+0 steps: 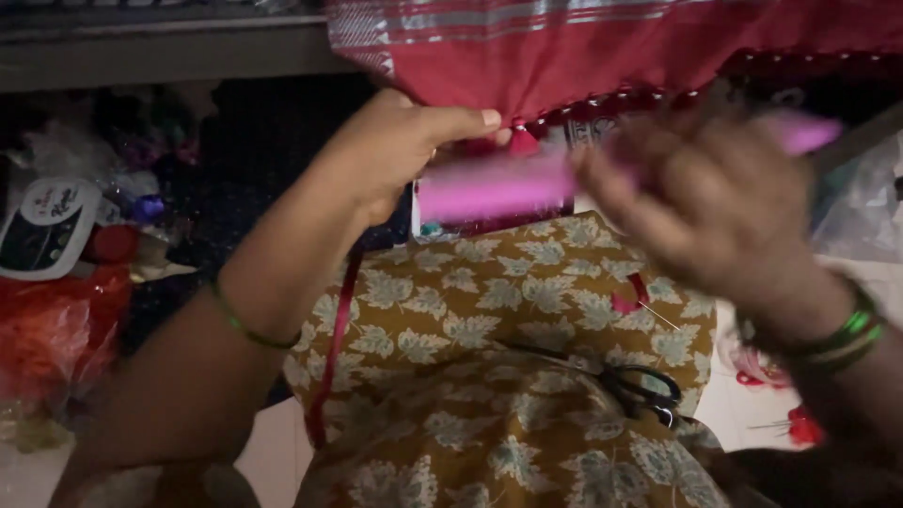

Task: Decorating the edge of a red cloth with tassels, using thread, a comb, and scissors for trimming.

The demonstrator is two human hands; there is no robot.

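I keep left hand (395, 155) pinched shut on red woven cloth edge (527, 56). Right hand (701, 202) curled round blurred pink strip (508, 188), probably ribbon; draw taut, level between hands.

Left hand (400, 155) pinches the red cloth (564, 47) edge up top, right hand (696, 202) blurred, holding a pink strip (499, 193) stretched between both hands; mustard leaf-print fabric (489, 320) below with black scissors (640, 388) lying on it

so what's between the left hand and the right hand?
In the head view, a blurred pink strip spans from left hand to right hand, under the red cloth.
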